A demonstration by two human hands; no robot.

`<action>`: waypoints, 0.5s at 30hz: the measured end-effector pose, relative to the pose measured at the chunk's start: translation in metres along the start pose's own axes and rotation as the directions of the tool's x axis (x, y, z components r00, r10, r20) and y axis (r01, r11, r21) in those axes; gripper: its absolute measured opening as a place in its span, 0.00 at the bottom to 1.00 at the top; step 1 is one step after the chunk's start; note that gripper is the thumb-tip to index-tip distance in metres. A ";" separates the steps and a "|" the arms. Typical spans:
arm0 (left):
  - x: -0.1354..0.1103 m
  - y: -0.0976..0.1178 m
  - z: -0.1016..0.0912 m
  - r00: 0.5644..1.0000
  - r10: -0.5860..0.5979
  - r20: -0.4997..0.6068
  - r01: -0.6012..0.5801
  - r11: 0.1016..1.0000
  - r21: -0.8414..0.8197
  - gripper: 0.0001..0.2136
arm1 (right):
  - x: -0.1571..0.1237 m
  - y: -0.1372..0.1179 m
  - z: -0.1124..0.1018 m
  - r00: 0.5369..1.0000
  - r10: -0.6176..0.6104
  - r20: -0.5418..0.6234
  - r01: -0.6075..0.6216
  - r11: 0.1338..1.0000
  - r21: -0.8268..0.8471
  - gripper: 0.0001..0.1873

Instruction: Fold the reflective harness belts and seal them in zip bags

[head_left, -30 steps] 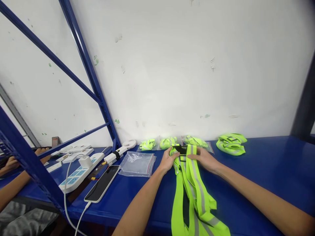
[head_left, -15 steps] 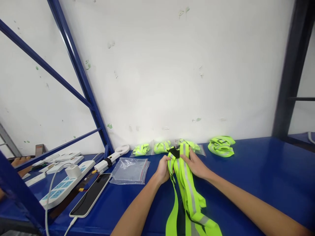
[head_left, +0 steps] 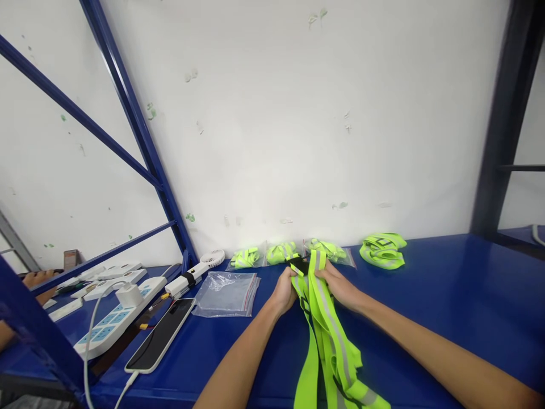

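Both hands grip a fluorescent yellow-green reflective strap harness (head_left: 330, 324) with silver stripes and black buckles. My left hand (head_left: 284, 291) is closed on its upper left part, near a black patch. My right hand (head_left: 339, 286) pinches the folded straps at the top from the right side. Below the hands the loose straps hang down and trail over the front of the blue tabletop, out of the frame. Behind them, by the wall, lie clear bags with folded yellow-green straps (head_left: 246, 257), and a folded strap bundle (head_left: 383, 250) without a visible bag sits farther right.
Flat clear zip bags (head_left: 225, 293) lie left of my hands. Further left are a handheld fan (head_left: 212, 259), a phone (head_left: 162, 336) on a cable, and a power strip (head_left: 113, 326). Blue shelf posts (head_left: 140, 125) frame the left; another person's hand (head_left: 40, 279) shows beyond.
The harness top has folded slightly, with a small yellow-green strip now showing beside the left thumb. The hanging straps have shifted a little right. Both hands keep their hold.
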State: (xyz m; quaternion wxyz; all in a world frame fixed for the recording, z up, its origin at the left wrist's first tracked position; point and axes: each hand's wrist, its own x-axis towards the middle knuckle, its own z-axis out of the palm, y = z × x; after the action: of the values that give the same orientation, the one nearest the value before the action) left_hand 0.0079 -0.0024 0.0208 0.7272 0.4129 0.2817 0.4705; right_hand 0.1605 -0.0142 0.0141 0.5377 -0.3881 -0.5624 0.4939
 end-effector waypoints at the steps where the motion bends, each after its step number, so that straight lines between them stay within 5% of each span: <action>1: 0.000 0.000 0.000 0.999 0.035 -0.037 -0.035 0.999 0.026 0.17 | 0.001 -0.002 0.000 1.000 -0.021 -0.001 0.021 1.000 0.016 0.26; 4: 0.002 0.001 -0.001 0.987 0.147 -0.070 -0.140 0.986 0.093 0.17 | 0.002 -0.006 0.003 0.999 -0.041 -0.018 0.043 0.991 0.123 0.29; 8: 0.007 -0.005 -0.004 0.990 0.137 -0.047 -0.133 0.988 0.082 0.19 | 0.002 -0.002 0.012 0.995 -0.076 -0.067 0.089 0.972 0.219 0.26; 15: 0.013 -0.021 -0.004 0.979 0.126 -0.163 -0.099 0.982 0.162 0.18 | 0.003 0.010 0.011 0.974 -0.149 -0.172 0.163 0.984 0.074 0.11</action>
State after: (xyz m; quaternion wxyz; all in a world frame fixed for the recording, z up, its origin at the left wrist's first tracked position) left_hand 0.0193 0.0061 0.0006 0.6384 0.4404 0.3551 0.5219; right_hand 0.1487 -0.0112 0.0058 0.6361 -0.3585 -0.5224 0.4403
